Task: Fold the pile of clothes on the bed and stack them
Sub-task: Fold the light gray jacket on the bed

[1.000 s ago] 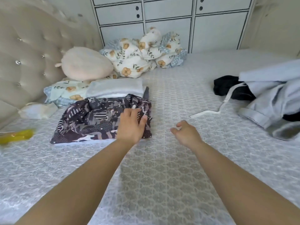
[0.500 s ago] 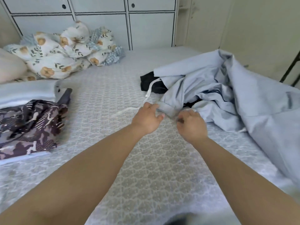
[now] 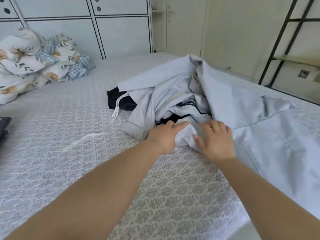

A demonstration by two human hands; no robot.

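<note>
A crumpled pale blue garment [image 3: 233, 104] lies in a heap on the right half of the bed [image 3: 52, 144]. A black garment [image 3: 121, 99] sticks out from under its far left side, and a white drawstring [image 3: 97, 134] trails from it across the sheet. My left hand [image 3: 164, 135] grips a bunched fold at the near edge of the blue garment, thumb over the cloth. Beside it, my right hand [image 3: 214, 139] rests on the same cloth with fingers spread. The dark corner of the folded stack [image 3: 4, 125] shows at the far left edge.
A floral duvet [image 3: 34, 63] is bundled at the back left against white cabinets [image 3: 121, 32]. A black metal rack [image 3: 285, 40] stands off the bed's right side. The bed's near edge runs along the bottom right.
The view has swung right, away from the folded stack. Both hands left the camouflage garment, reached the blue garment's hem, and now sit deeper on its bunched edge, the right hand flattened.
</note>
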